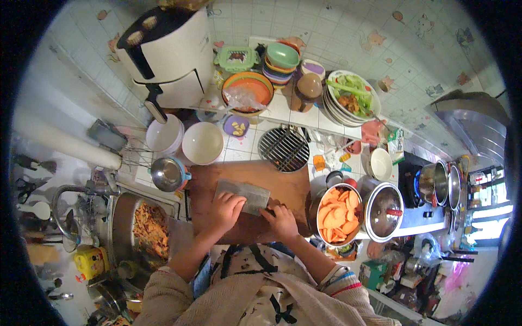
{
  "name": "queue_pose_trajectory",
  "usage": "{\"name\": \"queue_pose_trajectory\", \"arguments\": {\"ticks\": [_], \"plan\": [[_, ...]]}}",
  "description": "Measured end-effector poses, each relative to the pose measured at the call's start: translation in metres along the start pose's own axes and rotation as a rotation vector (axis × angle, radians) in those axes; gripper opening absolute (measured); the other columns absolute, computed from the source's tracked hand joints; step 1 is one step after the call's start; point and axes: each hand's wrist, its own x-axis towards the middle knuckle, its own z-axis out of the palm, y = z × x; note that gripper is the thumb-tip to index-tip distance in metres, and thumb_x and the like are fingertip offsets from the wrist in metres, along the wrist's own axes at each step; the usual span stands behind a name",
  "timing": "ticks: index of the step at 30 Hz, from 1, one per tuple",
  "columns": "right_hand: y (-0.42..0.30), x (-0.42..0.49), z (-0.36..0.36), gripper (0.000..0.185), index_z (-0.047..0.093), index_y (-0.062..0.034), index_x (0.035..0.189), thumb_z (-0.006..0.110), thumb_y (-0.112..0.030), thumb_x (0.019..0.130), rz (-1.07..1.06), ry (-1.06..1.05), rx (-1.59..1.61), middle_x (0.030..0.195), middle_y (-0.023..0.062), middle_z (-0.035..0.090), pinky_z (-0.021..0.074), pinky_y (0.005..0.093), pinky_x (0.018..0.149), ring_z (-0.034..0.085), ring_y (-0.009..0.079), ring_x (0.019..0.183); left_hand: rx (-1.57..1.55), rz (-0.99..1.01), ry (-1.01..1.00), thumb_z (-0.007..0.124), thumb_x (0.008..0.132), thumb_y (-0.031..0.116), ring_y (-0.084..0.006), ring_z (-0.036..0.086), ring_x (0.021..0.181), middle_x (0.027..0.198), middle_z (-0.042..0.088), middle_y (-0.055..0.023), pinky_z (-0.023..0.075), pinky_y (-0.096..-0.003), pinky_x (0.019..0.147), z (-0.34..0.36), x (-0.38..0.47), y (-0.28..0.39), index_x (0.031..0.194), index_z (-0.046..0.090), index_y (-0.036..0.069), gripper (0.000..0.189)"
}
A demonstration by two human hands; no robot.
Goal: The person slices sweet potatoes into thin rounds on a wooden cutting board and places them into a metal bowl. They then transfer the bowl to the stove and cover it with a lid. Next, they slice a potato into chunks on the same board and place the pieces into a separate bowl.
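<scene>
A wide metal cleaver blade lies over the brown cutting board in front of me. My left hand rests on the blade's left part with its fingers bent and together; whether it grips or only presses cannot be told. At the blade's lower right corner, my right hand closes around the dark handle, which its fingers mostly hide. Whatever is under the blade is hidden. Beyond the board, a small purple dish contains several pale pieces that look like peeled garlic cloves.
Right of the board stand a pot of orange slices and a lidded pot. A round black grill rack touches the board's far edge. White bowls and a metal cup sit left, beside the sink. A blue flame heats a steel pot.
</scene>
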Motion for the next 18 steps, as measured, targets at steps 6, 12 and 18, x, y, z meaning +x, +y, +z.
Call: {"name": "queue_pose_trajectory", "arguments": {"ticks": [6, 12, 18], "plan": [[-0.014, -0.022, -0.046, 0.037, 0.068, -0.0071, 0.117, 0.072, -0.006, 0.081, 0.239, 0.118, 0.13, 0.114, 0.013, 0.064, 0.0503, 0.0431, 0.089, 0.06, 0.0355, 0.101, 0.012, 0.467, -0.494, 0.07, 0.083, 0.024, -0.0261, 0.06, 0.089, 0.089, 0.061, -0.0027, 0.0517, -0.0397, 0.075, 0.051, -0.023, -0.026, 0.093, 0.07, 0.017, 0.012], [-0.023, -0.055, -0.104, 0.035, 0.068, -0.0043, 0.117, 0.069, 0.0, 0.083, 0.373, 0.254, 0.201, 0.109, 0.0168, 0.066, 0.0508, 0.0433, 0.089, 0.062, 0.036, 0.1, 0.1, 0.588, -0.596, 0.072, 0.08, 0.028, -0.0251, 0.058, 0.1, 0.099, 0.059, -0.002, 0.0479, -0.0419, 0.082, 0.082, -0.049, -0.019, 0.095, 0.066, 0.019, 0.018], [-0.007, -0.102, -0.142, 0.031, 0.068, -0.0035, 0.114, 0.069, 0.001, 0.083, 0.532, 0.349, 0.231, 0.104, 0.0179, 0.067, 0.0507, 0.0444, 0.086, 0.063, 0.0372, 0.096, 0.25, 0.608, -0.729, 0.069, 0.083, 0.027, -0.0252, 0.057, 0.101, 0.099, 0.058, -0.003, 0.0468, -0.0418, 0.086, 0.1, -0.056, -0.033, 0.092, 0.065, 0.018, 0.013]]}}
